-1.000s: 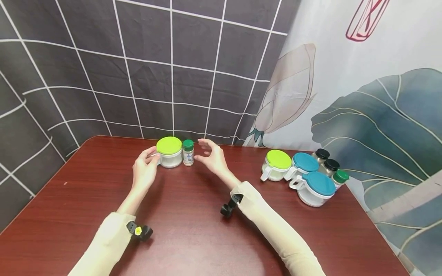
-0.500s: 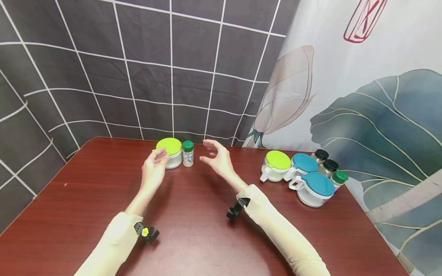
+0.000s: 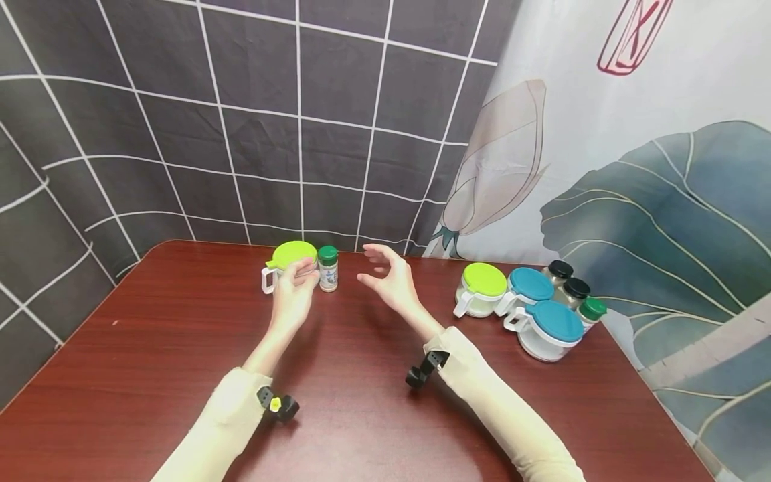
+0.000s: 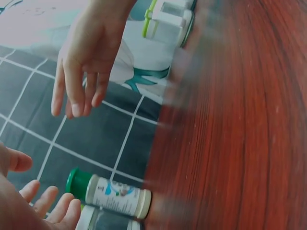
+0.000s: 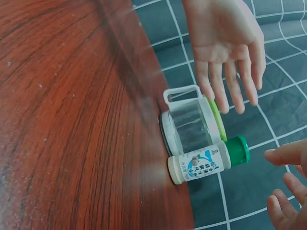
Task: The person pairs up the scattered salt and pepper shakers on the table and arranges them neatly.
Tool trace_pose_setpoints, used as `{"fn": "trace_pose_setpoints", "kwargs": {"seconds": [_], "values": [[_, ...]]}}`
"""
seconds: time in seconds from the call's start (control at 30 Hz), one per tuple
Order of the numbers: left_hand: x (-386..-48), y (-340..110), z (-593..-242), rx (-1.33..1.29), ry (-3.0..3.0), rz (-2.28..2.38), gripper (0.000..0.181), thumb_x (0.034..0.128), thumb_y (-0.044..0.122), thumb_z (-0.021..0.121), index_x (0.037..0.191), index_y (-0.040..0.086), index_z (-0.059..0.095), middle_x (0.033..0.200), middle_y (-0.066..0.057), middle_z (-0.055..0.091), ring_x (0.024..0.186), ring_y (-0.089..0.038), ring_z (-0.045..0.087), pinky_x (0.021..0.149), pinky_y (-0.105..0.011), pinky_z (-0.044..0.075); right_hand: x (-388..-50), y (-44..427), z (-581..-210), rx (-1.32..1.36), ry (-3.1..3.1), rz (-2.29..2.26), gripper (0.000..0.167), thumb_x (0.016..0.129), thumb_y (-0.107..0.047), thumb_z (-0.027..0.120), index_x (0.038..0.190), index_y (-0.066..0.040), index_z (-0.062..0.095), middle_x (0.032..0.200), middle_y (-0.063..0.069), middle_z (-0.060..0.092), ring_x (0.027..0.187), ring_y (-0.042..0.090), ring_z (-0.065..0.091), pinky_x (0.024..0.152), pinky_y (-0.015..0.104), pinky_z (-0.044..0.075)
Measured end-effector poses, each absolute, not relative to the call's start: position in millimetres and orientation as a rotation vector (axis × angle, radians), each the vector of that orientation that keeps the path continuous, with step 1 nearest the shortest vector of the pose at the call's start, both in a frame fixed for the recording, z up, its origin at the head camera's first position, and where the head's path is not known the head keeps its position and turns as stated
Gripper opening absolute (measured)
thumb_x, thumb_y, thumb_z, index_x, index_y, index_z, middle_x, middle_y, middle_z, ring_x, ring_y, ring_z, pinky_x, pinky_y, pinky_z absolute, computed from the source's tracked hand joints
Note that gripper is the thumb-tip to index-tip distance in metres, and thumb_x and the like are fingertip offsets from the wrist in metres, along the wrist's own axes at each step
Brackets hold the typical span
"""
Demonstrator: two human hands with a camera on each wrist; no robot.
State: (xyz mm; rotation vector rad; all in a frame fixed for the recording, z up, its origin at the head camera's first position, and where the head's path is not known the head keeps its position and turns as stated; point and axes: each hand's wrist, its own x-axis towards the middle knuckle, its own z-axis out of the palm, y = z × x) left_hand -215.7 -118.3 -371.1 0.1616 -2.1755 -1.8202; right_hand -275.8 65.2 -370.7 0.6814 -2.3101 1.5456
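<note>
At the back of the table stands a clear jar [image 3: 293, 253] with a lime-green lid and white handle. A small green-capped seasoning shaker [image 3: 328, 269] stands upright beside it on the right. My left hand [image 3: 293, 294] is held in front of the jar, hiding part of it, with fingers extended and nothing in its grasp. In the right wrist view a gap shows between those fingers and the shaker [image 5: 206, 162]. To the right of the shaker, my right hand [image 3: 393, 280] hovers with fingers spread and loosely bent, apart from it and holding nothing.
On the right side of the table several containers are grouped: a lime-lidded jar [image 3: 484, 288], two blue-lidded jars [image 3: 557, 321], two black-capped bottles [image 3: 576, 289] and another green-capped shaker [image 3: 593, 309]. A dark grid-patterned cloth [image 3: 253, 147] hangs behind the table [image 3: 337, 402].
My left hand has come away from the jar's handle and moved right, across the jar's front. My right hand has drawn rightward, away from the shaker. Jar and shaker stay in place.
</note>
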Motion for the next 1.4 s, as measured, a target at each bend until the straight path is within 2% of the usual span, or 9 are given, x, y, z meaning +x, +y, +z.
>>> {"fn": "trace_pose_setpoints", "kwargs": {"seconds": [0.23, 0.53, 0.8, 1.4], "values": [[-215.9, -102.4, -373.6, 0.119, -2.187, -1.832, 0.039, 0.0947, 0.009, 0.053, 0.133, 0.0, 0.052, 0.131, -0.022, 0.058, 0.118, -0.037, 0.058, 0.103, -0.046, 0.044, -270.8, 70.4, -369.0, 0.707, -2.29, 1.551, 0.05, 0.073, 0.003, 0.077, 0.12, -0.002, 0.061, 0.115, 0.016, 0.067, 0.106, 0.028, 0.063, 0.088, 0.043, 0.053], [-215.3, -86.4, -377.2, 0.058, -2.186, -1.827, 0.038, 0.0939, 0.009, 0.057, 0.131, -0.001, 0.054, 0.129, -0.023, 0.06, 0.116, -0.036, 0.06, 0.102, -0.046, 0.045, -260.2, 77.4, -360.9, 0.737, -2.284, 1.554, 0.051, 0.074, 0.003, 0.078, 0.122, 0.001, 0.06, 0.116, 0.019, 0.066, 0.107, 0.032, 0.062, 0.09, 0.053, 0.051], [-214.2, -74.9, -377.7, 0.045, -2.205, -1.848, 0.039, 0.0935, 0.01, 0.057, 0.131, 0.0, 0.053, 0.127, -0.023, 0.061, 0.116, -0.036, 0.061, 0.1, -0.046, 0.047, -259.4, 90.6, -364.2, 0.736, -2.3, 1.472, 0.051, 0.073, 0.0, 0.079, 0.12, -0.004, 0.062, 0.114, 0.014, 0.068, 0.105, 0.026, 0.064, 0.087, 0.043, 0.054], [-213.6, -45.1, -377.0, 0.019, -2.22, -1.871, 0.036, 0.0927, 0.012, 0.058, 0.128, 0.004, 0.057, 0.123, -0.018, 0.065, 0.112, -0.031, 0.064, 0.096, -0.043, 0.049, -249.7, 118.6, -363.4, 0.713, -2.315, 1.415, 0.051, 0.073, 0.0, 0.079, 0.12, -0.004, 0.061, 0.113, 0.015, 0.068, 0.103, 0.027, 0.064, 0.086, 0.045, 0.054]]}}
